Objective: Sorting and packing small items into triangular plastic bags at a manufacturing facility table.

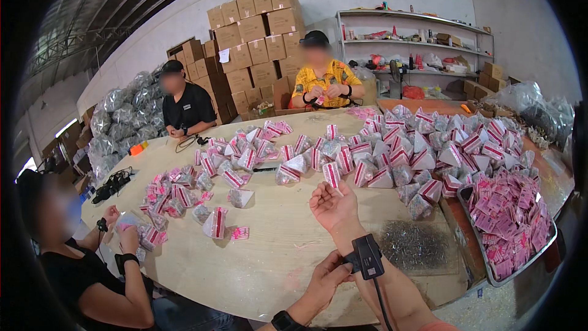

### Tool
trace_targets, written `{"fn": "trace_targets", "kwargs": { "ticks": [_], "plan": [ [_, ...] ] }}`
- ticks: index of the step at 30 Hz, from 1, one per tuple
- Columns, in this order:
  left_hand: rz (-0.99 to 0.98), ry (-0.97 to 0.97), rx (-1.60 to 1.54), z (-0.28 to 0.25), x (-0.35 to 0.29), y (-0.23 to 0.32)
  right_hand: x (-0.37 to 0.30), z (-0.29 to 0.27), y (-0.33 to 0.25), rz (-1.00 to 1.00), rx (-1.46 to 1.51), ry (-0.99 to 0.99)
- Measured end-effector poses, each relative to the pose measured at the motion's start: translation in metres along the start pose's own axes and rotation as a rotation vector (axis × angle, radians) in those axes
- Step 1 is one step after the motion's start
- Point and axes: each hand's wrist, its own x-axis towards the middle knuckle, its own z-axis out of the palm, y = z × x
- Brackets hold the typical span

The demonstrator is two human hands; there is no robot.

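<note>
My right hand [334, 205] is held palm up over the table, fingers loosely curled and apart, with nothing in it. A black box-shaped wrist device [368, 256] with a cable is strapped to my right wrist. My left hand [326, 277] reaches across from below, its thumb and fingers pinching the device's black strap at the wrist's edge. A black watch [285, 320] is on my left wrist. Just beyond my right fingertips lies a clear pyramid-shaped bag with a pink-and-white label [331, 175].
Many similar bags [422, 141] are heaped across the table [294, 251]. A metal tray [492, 279] of pink packets stands at right, beside a dark patch of metal bits [419, 245]. Co-workers sit left [86, 270], far left [187, 104] and opposite [327, 83]. Stacked cartons [257, 49] stand behind.
</note>
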Motion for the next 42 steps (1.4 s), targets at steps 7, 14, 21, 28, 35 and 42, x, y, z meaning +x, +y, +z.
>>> {"fn": "trace_targets", "kwargs": {
  "ticks": [7, 14, 21, 28, 35, 42],
  "plan": [
    [-0.018, -0.003, -0.013, -0.004, 0.004, -0.001, 0.003, -0.001, 0.000, -0.026, -0.031, 0.020],
    [-0.005, 0.005, -0.018, -0.007, 0.004, -0.003, 0.004, -0.001, 0.002, -0.023, -0.031, -0.008],
    [-0.013, 0.007, -0.056, -0.007, 0.015, -0.026, -0.002, -0.008, 0.001, -0.061, -0.124, 0.002],
    [-0.016, 0.042, 0.056, -0.009, 0.019, -0.033, -0.005, -0.011, 0.001, -0.068, -0.109, 0.062],
    [-0.011, 0.053, 0.151, -0.009, 0.019, -0.033, 0.001, -0.020, 0.000, -0.035, -0.092, -0.007],
    [0.038, -0.067, 0.153, -0.007, 0.026, -0.049, -0.002, -0.026, -0.016, -0.082, -0.106, 0.014]
  ]
}}
